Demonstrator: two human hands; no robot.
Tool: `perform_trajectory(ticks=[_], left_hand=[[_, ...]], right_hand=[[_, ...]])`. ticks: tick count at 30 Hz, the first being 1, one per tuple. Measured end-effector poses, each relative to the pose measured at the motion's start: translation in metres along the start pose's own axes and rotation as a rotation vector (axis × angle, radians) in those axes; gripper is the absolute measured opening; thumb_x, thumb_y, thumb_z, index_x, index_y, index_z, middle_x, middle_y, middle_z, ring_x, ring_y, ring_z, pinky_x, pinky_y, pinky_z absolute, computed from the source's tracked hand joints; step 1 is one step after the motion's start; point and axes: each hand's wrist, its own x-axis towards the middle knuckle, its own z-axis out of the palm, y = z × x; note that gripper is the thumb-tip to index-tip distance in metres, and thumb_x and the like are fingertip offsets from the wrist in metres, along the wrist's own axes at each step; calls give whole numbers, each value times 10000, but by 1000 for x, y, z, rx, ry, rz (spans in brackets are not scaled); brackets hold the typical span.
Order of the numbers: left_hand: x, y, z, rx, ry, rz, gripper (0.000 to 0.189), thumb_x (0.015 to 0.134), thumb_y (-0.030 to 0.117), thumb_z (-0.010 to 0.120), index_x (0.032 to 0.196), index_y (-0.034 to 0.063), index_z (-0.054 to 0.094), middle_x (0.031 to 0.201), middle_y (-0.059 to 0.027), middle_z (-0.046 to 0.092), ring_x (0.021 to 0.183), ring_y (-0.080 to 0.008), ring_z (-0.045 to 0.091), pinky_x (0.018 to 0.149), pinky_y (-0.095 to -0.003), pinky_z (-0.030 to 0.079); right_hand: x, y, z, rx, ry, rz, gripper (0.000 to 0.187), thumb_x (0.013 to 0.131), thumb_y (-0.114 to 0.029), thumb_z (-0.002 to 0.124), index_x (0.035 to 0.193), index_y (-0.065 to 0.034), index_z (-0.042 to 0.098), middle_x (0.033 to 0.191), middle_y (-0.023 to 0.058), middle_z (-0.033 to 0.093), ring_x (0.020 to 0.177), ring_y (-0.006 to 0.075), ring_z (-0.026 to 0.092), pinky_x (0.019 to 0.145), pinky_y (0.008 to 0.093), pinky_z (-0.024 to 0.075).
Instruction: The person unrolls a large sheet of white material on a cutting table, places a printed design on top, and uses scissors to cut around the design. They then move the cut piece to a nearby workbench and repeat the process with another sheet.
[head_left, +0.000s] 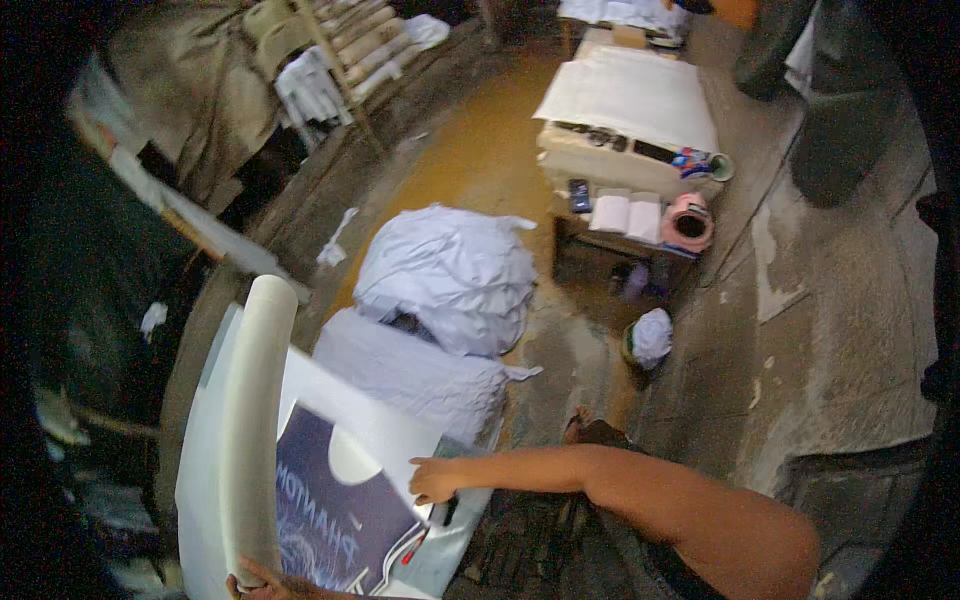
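Observation:
A thick white roll (259, 420), probably paper or film, lies lengthwise over the left part of a pale table (202, 465). My left hand (262, 583), partly cut off by the lower picture edge, grips its near end. Beside the roll is a dark blue printed sheet (330, 487) with mirrored lettering and a white rounded shape. My right hand (437, 480) reaches across to the sheet's right edge, fingers bent over the white border; whether they pinch it is unclear. Below that hand sits a small dark object (451, 510), and a red item (411, 553) lies near the sheet's lower edge.
White fabric (409, 367) covers the table's far end, with a large white cloth bundle (450, 277) beyond. Farther off stand a cloth-covered table (630, 97), an open notebook (626, 212) and a pink container (688, 223). A cloth-filled bin (651, 337) is on the floor.

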Motion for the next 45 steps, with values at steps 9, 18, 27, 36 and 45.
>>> perform_trajectory(ticks=[9, 18, 27, 36, 45], left_hand=[[-124, 120, 225, -388, -335, -295, 637, 800, 410, 701, 1144, -48, 423, 992, -178, 464, 891, -317, 487, 764, -453, 453], [-275, 225, 467, -824, -509, -1120, 575, 874, 197, 584, 1357, 54, 305, 1326, -215, 368, 1214, -344, 397, 1040, -492, 297], [-358, 359, 734, -898, -832, -666, 554, 835, 18, 577, 1327, 28, 323, 1283, -166, 415, 1157, -258, 439, 1021, -384, 326], [-610, 453, 914, -942, -1827, -853, 659, 778, 183, 709, 1314, -3, 373, 1250, -157, 445, 1128, -261, 456, 982, -363, 363], [-749, 475, 940, -844, -2206, -377, 511, 735, 137, 717, 1192, -12, 542, 1146, -178, 591, 1086, -263, 548, 964, -344, 415]], right_hand=[[-189, 213, -201, 367, 641, 456, 480, 882, -443, 579, 1104, -18, 605, 1052, 166, 649, 1005, 299, 615, 891, 382, 483], [-313, 332, -483, 1058, 1339, 194, 544, 923, -283, 578, 1379, -75, 368, 1299, 112, 507, 1134, 206, 515, 982, 362, 409], [-387, 640, -744, 802, 1625, 596, 228, 796, -104, 693, 988, -39, 591, 856, 80, 640, 693, 151, 597, 611, 290, 495], [-757, 711, -540, 161, 2092, 1704, 438, 705, -68, 664, 1119, -10, 530, 1026, 151, 615, 937, 292, 588, 797, 422, 486], [-731, 646, -570, -494, 2318, 1622, 509, 723, -70, 672, 1205, -14, 515, 1186, 180, 558, 1168, 330, 485, 996, 423, 377]])
